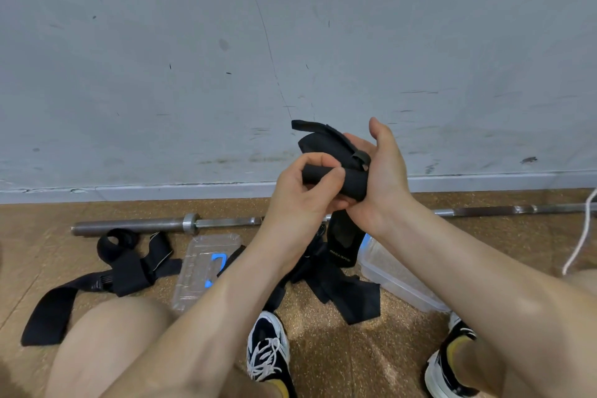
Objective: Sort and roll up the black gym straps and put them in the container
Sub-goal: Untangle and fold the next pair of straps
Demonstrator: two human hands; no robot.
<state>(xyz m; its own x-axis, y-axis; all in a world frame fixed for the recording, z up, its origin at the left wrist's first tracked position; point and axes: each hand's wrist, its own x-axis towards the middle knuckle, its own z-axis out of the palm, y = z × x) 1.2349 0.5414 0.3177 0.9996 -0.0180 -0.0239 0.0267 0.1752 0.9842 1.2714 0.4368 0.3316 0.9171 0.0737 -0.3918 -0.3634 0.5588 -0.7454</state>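
Head view: both hands are up off the floor on one strap [353, 182].
- Left hand [300, 191] pinches the rolled end between thumb and forefinger. Right hand [384, 168] is wrapped round the far side, thumb up.
- A loose tail sticks out above the grip.
- Suggest: turn the roll toward that tail, edges flush, cloth taut. Don't drop the left pinch until the right hand has the whole roll.
- The container [397, 278] is below-right of the grip, open.

Hard to read:
- The right forearm covers part of the container, so I can't tell what's inside.
- The strap heap [336, 287] directly below the grip is half behind the left forearm. More straps [122, 265] lie far below-left. Count unclear.
- The lid [200, 268] is below-left.
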